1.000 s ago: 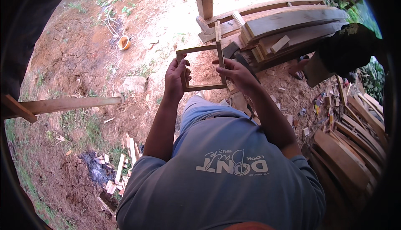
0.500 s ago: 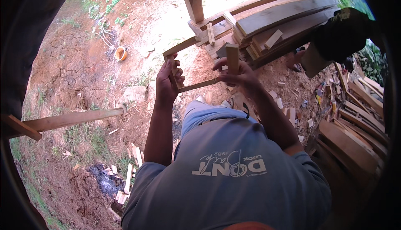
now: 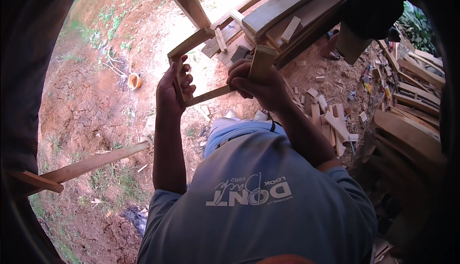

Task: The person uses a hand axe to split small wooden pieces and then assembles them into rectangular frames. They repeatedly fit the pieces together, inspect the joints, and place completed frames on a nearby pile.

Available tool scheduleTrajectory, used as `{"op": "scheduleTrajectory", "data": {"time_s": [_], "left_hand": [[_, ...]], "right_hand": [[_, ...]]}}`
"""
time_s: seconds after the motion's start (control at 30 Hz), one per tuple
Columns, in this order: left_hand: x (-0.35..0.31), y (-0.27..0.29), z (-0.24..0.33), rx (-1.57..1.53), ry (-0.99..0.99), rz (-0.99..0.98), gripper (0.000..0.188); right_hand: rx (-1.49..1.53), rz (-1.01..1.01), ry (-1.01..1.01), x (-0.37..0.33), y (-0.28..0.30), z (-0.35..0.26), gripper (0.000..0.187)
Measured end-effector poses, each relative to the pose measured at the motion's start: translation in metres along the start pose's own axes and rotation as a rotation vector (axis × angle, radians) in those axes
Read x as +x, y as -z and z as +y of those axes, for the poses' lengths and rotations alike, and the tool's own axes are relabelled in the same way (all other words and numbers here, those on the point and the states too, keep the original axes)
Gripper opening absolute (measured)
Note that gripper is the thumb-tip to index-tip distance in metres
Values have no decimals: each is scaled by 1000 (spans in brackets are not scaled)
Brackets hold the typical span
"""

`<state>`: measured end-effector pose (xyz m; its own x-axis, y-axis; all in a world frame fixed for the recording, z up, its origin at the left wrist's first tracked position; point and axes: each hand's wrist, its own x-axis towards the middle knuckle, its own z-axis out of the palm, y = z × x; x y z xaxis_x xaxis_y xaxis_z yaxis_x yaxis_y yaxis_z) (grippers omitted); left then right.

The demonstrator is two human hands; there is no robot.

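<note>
My left hand [image 3: 168, 87] grips the frame [image 3: 191, 42] by one side, my right hand [image 3: 262, 85] clasps the end piece [image 3: 262, 61], up in mid-air before me, seemingly so neither end sags.

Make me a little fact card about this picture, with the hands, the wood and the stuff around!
Left hand: gripping the left side of a wooden frame
Right hand: gripping a wooden piece; any join to the frame is hidden
Ground: brown earth, patchy grass
Container: orange, on the ground
Beyond the hands: stacked planks
Right: scattered wood scraps
</note>
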<state>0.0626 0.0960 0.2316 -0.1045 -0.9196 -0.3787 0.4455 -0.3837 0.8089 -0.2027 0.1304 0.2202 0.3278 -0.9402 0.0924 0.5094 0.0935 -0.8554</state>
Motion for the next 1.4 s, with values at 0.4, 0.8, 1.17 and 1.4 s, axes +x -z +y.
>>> {"op": "scheduleTrajectory", "data": {"time_s": [0.4, 0.8, 1.17, 1.4], "left_hand": [[0, -6, -3, 0, 48, 5, 50], [-14, 7, -8, 87, 61, 209, 41], [-41, -20, -14, 103, -470, 517, 31], [-44, 32, -58, 610, -1197, 592, 60]], "right_hand": [[87, -133, -106, -1, 18, 0, 6], [-573, -131, 223, 22, 7, -11, 13], [-1041, 43, 554, 48, 7, 30, 8], [158, 127, -633, 64, 17, 59, 10]]}}
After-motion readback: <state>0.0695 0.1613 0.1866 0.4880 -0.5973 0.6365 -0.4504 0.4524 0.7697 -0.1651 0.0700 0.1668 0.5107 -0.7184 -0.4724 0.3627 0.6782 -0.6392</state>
